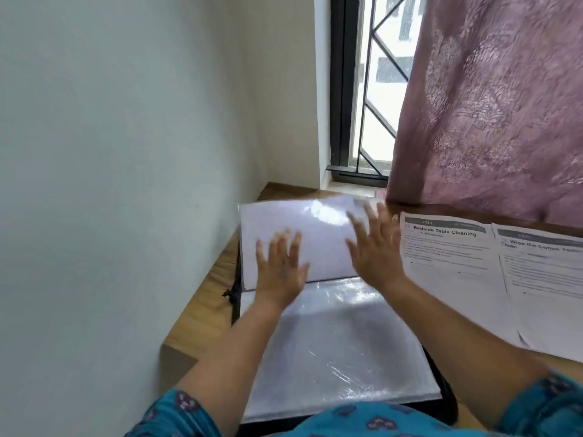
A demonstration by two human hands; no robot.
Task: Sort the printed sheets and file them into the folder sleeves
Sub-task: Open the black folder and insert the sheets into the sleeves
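Observation:
A black display folder [441, 395] lies open on the wooden desk, its spine running left to right. The far page [303, 225] is a clear sleeve with a white sheet inside. The near page [340, 342] is a glossy, crinkled sleeve. My left hand [279, 266] rests flat with spread fingers on the far page near the spine. My right hand [375, 247] is spread flat over the far page's right edge. Neither hand holds anything. Two printed sheets lie to the right: "Bedside Table Cleaning" [448, 257] and "Wipe the Coffee Table Clean" [549, 279], slightly overlapping.
The wooden desk [202, 298] sits against a white wall [126, 152] on the left. A window with a black grille [372, 89] is at the back. A pink curtain [492, 105] hangs down to the desk behind the loose sheets.

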